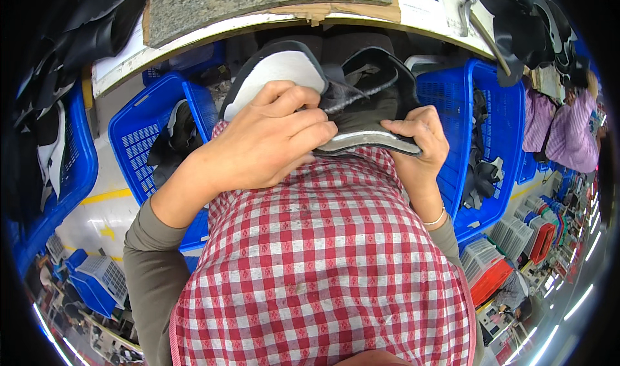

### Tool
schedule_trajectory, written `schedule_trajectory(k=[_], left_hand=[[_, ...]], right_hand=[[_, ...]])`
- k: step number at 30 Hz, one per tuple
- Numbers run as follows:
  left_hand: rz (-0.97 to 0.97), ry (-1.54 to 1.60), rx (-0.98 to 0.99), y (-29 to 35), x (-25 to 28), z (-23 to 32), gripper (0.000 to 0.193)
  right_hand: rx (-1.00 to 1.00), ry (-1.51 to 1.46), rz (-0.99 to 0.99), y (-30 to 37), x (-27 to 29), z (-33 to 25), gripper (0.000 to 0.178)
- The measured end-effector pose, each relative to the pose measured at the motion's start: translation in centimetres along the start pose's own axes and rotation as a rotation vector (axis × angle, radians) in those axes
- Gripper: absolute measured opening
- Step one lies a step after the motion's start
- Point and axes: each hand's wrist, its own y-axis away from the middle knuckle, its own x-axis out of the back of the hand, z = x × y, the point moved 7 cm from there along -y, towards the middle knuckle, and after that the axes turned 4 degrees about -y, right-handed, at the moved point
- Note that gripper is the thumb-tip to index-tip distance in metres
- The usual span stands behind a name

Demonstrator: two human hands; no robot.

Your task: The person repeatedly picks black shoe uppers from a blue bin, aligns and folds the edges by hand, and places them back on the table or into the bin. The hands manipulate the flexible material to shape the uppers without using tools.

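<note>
A black leather shoe upper (381, 101) with a grey inside and a pale edge strip rests over my lap, against the red-and-white checked apron (310, 243). My right hand (423, 150) pinches its near right edge, thumb on top and fingers curled beneath. With bent fingers my left hand (278, 140) grips the left side of the upper, beside a white-lined flap (278, 72) that stands up beyond the knuckles. The left fingertips are partly hidden in the folds.
Ahead is a white worktable (123, 62) bearing a grey stone slab (271, 8), a wooden-handled tool (489, 40) and black leather pieces (516, 17). Blue baskets holding black pieces stand left (129, 124) and right (510, 146) of my lap. Someone in a pink checked garment (571, 140) is far right.
</note>
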Motion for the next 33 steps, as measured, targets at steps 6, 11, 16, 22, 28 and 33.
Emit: schedule_trajectory(k=[6,11,16,22,28,33], left_hand=[[0.108,-0.052,-0.069,-2.7,-2.8,-0.2,0.007],[0.129,0.001,0.045,-4.9,-0.4,0.3,0.016],[0.497,-0.128,0.178,-4.3,8.5,-1.9,0.052],[0.081,0.17,0.389,-4.6,3.7,-5.6,0.019],[0.121,0.4,0.537,-2.5,2.3,-7.1,0.019],[0.128,0.265,0.4,-3.8,3.1,-6.3,0.014]], right_hand=[[-0.163,0.49,-0.662,-2.8,1.0,0.5,0.025],[0.165,0.357,-0.456,-2.6,-1.9,-2.2,0.019],[0.25,0.368,-0.333,-2.0,-2.7,-1.2,0.01],[0.304,0.107,-0.241,-4.4,-2.8,-2.9,0.014],[-0.004,-0.082,-0.166,-6.1,0.3,0.8,0.027],[0.275,0.103,-0.299,-8.5,-1.4,0.7,0.02]])
